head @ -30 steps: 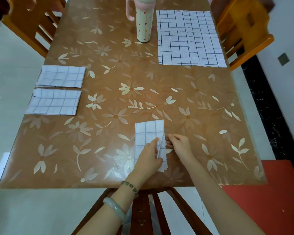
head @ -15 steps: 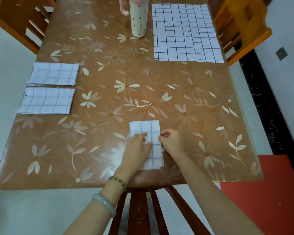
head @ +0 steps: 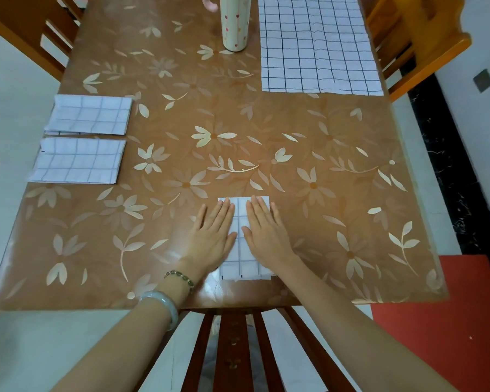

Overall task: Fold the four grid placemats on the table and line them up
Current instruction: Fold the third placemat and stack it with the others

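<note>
A folded white grid placemat [head: 240, 222] lies near the table's front edge. My left hand [head: 214, 234] and my right hand [head: 265, 232] press flat on it side by side, fingers straight, covering most of its sides. Two more folded placemats lie one behind the other at the left edge: the far one [head: 89, 115] and the near one [head: 77, 160]. A fourth grid placemat [head: 317, 43] lies unfolded at the far right of the table.
The table [head: 337, 171] has a brown floral cover. A tall cup with small hearts and a pink handle [head: 235, 22] stands at the far middle, next to the unfolded mat. Wooden chairs stand at the far left [head: 26, 32], far right [head: 416, 38] and in front of me [head: 232, 349].
Both hands went from pinching the placemat's right edge to lying flat on top of it. The camera has come closer to the table.
</note>
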Motion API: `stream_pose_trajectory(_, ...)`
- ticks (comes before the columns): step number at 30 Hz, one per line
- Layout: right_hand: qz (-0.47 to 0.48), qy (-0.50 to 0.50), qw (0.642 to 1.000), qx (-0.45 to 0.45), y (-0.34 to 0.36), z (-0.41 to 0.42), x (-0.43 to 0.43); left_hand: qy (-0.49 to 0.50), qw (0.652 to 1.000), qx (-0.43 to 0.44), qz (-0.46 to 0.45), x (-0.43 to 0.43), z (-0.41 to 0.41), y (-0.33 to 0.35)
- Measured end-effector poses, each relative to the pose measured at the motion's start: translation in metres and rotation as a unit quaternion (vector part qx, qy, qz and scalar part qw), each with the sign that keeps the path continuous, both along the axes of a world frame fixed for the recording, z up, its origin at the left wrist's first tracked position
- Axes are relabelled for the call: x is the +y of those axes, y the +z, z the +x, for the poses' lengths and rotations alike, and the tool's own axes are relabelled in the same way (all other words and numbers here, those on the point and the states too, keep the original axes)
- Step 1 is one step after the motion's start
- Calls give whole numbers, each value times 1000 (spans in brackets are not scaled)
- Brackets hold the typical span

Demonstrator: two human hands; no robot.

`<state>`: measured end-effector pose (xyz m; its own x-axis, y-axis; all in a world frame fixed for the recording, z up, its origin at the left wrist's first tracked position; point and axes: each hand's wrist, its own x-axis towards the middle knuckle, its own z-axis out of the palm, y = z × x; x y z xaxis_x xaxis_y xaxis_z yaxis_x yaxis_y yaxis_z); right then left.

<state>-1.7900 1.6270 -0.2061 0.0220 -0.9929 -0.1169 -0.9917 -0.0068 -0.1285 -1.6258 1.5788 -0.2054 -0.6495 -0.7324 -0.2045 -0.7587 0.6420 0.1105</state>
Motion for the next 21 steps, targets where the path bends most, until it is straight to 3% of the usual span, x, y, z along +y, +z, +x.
stream_pose_trajectory(7,36,-38,999,15,-5,-14,5,-5,1000,-19,-6,-8,8,2)
stream_pose_trajectory(13,-1,-64,998,14,8,-19,11,3,1000,-11,-23,-10,22,12)
stream_pose_trajectory(17,-15,-15,1000,-3,10,-1,33,-74,997,9,-32,18,28,8)
stream_pose_trajectory(21,17,-9,1000,-5,-4,4,49,-74,997,-17,-17,29,29,-4)
